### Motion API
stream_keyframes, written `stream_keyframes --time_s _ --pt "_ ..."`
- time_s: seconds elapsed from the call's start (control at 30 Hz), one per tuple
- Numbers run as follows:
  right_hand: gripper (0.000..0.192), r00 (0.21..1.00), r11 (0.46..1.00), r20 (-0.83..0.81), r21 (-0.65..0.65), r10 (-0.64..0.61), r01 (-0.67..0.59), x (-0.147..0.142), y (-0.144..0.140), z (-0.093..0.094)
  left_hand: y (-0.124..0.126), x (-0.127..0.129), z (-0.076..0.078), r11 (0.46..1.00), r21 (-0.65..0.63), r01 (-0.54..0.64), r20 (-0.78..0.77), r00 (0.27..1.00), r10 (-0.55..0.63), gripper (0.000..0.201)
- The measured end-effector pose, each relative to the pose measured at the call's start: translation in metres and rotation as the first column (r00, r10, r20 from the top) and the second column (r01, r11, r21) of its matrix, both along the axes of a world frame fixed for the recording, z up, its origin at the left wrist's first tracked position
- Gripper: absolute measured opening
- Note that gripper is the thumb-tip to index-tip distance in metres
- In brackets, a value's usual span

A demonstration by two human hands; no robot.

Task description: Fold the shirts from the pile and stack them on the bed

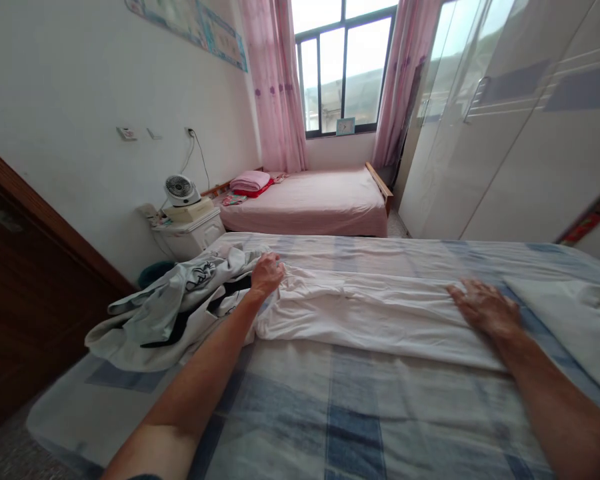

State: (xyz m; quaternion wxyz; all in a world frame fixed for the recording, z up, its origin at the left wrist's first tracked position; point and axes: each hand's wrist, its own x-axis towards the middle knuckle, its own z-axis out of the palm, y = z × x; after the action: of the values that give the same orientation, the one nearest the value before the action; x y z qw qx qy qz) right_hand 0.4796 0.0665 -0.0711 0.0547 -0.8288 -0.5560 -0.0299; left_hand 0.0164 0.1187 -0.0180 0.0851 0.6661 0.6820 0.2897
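Your left hand (266, 273) grips one end of the white cloth (375, 313), fingers curled on it. Your right hand (485, 308) lies flat, fingers spread, on its other end on the bed (305, 407).

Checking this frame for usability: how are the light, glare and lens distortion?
Head view: daylight from the window, whose panes are blown out white; the wardrobe doors show soft sheen; wide-angle bending tilts walls and stretches the forearms; left hand and right hand on the white cloth are reasonably sharp.
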Motion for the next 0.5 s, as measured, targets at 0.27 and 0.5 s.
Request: stream_keyframes --time_s 0.27,0.5 --pt "0.059 1.0 1.0 -0.019 0.014 0.001 -0.001 -0.003 0.0 0.0 -0.036 -0.034 -0.001 0.932 -0.356 0.074 0.341 0.939 0.055 0.016" --pt "0.056 0.999 1.0 -0.034 0.018 0.007 -0.007 -0.005 -0.002 0.003 -0.033 -0.023 0.006 0.833 -0.52 0.187 0.591 0.783 0.194 0.023"
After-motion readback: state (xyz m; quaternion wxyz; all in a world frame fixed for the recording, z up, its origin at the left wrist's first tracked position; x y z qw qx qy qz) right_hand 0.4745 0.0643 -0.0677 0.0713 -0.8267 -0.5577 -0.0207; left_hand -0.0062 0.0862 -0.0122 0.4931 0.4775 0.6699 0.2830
